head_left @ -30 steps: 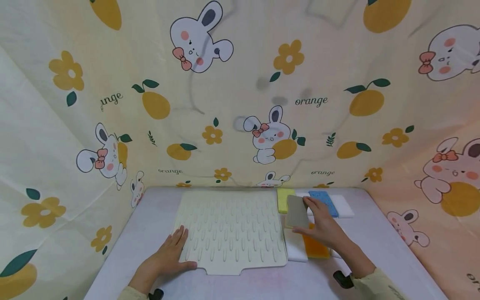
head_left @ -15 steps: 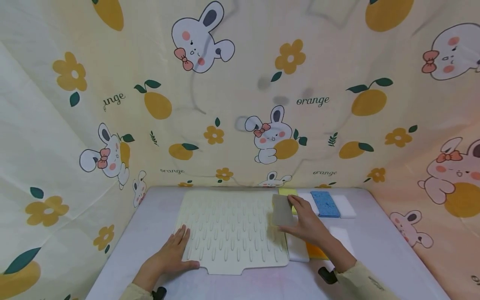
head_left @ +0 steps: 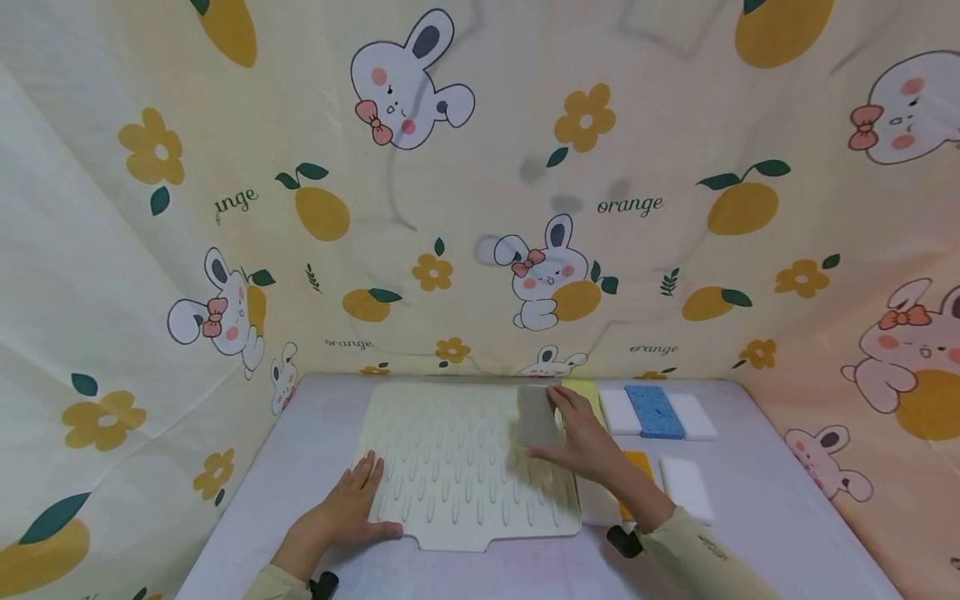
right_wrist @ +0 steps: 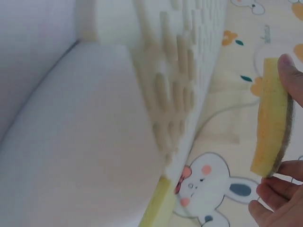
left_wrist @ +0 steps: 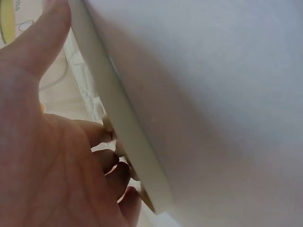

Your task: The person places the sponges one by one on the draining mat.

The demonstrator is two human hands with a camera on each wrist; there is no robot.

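A cream board (head_left: 442,508) with rows of raised oval ridges and a tab at its front lies flat on the table. My left hand (head_left: 337,512) rests on its front left corner, fingers extended over the surface and thumb along the front edge; the left wrist view shows the fingertips at the board's rim. Over the board's back right part, my right hand (head_left: 581,437) pinches a scouring sponge (head_left: 537,417) by its two ends, thumb at one and fingers at the other. In the right wrist view, the sponge (right_wrist: 272,118) has a yellow body and a thin grey scouring layer, apart from the board.
Right of the board lie a yellow-green sponge (head_left: 592,396), a blue sponge (head_left: 655,412), several white blocks (head_left: 686,492) and an orange sponge (head_left: 639,467), the last partly behind my right forearm. A cloth (head_left: 450,183) printed with rabbits and oranges hangs behind the table.
My right hand has carried the scouring sponge left, from above the sponges to above the board, uncovering the blue sponge and white blocks. My left hand has stayed on the board's corner.
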